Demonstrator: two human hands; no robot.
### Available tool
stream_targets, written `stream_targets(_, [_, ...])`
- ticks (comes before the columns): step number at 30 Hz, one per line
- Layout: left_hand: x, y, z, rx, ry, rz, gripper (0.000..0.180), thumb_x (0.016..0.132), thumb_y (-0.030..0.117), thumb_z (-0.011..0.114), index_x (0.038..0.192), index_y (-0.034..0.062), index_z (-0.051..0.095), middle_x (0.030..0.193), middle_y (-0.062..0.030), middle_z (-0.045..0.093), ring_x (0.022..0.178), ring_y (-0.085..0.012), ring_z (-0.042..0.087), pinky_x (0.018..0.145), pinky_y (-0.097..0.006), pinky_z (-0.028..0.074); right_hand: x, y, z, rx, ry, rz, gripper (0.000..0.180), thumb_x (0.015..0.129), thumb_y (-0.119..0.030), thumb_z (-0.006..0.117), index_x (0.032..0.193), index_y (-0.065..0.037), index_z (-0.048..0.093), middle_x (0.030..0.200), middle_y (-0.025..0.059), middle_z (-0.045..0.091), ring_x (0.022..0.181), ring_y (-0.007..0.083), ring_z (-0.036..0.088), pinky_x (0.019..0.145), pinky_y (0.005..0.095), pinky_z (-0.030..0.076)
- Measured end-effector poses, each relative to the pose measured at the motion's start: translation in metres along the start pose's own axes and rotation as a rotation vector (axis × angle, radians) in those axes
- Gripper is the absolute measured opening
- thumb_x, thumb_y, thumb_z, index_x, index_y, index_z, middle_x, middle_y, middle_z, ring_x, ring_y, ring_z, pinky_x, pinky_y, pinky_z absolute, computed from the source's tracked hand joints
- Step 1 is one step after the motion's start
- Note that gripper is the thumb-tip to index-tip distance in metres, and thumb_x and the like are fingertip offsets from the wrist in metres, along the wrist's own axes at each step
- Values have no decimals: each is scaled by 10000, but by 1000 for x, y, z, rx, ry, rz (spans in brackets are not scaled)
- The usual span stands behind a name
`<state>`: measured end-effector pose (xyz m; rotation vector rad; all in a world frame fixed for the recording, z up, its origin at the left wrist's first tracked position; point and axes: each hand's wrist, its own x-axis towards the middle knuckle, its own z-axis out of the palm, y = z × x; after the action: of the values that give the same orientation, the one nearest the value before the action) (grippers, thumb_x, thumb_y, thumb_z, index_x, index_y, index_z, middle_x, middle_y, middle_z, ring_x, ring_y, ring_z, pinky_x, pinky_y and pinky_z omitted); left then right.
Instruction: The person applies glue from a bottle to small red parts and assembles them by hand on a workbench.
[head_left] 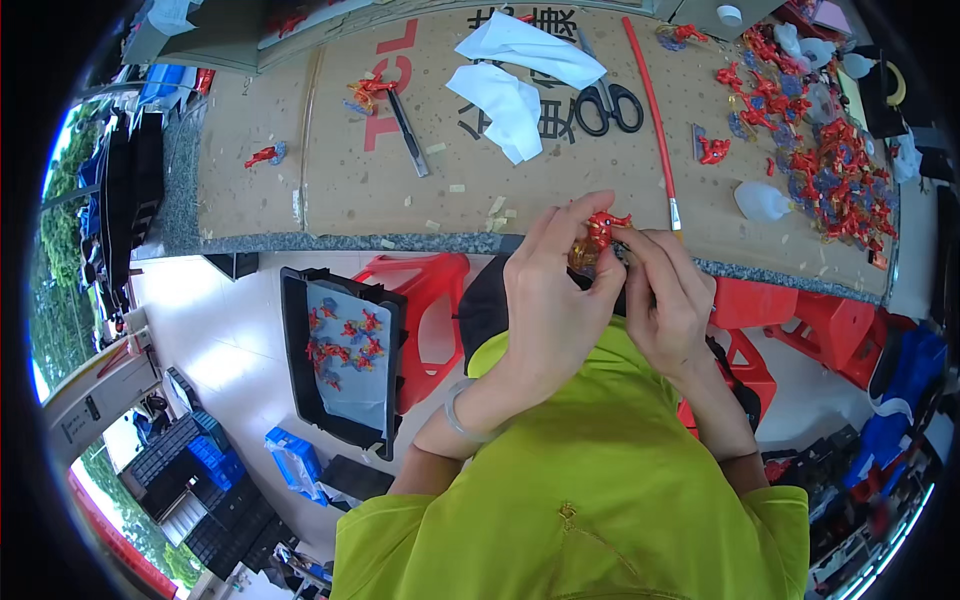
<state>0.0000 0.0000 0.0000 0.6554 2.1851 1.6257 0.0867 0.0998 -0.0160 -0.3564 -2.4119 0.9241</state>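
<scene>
Close in front of my chest, at the table's near edge, a small red figurine with a see-through yellowish part is held up between my hands. My left hand is closed on it, thumb and fingers around its side. Bent fingers of my right hand pinch at its right side; their tips partly hide the figurine. Just beyond lie a red-handled brush, black scissors and crumpled white cloths. Tweezers rest farther left, their end by another red figurine.
Many red figurines are heaped at the table's right, beside a white plastic bottle. One figurine lies alone on the cardboard at left. Below, a black tray of figurines stands by a red stool. Other red stools stand right.
</scene>
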Motion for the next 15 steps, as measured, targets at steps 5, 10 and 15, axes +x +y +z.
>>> stream_targets(5, [-1,1,2,-2,-5,-11,392,726,-48,629,1108,37,609,854,-129,606,683,-223,613,637,-312,497,-3,1,-1,2,14,17,351,692,125,580,1029,36,615,875,133,606,653,268,628,545,327,500])
stream_targets(10, [-3,1,1,21,0,16,393,728,-46,626,1112,33,605,852,-135,603,687,-237,614,633,-319,495,1,-1,-9,69,-31,41,325,713,119,578,1023,30,618,865,130,605,646,264,625,544,333,494])
stream_targets(15, [-2,8,0,145,1,91,403,732,-55,617,1126,30,596,854,-140,602,694,-253,621,631,-327,498,1,-1,-11,109,-90,57,318,716,117,579,1018,28,621,863,130,604,642,262,622,543,336,490])
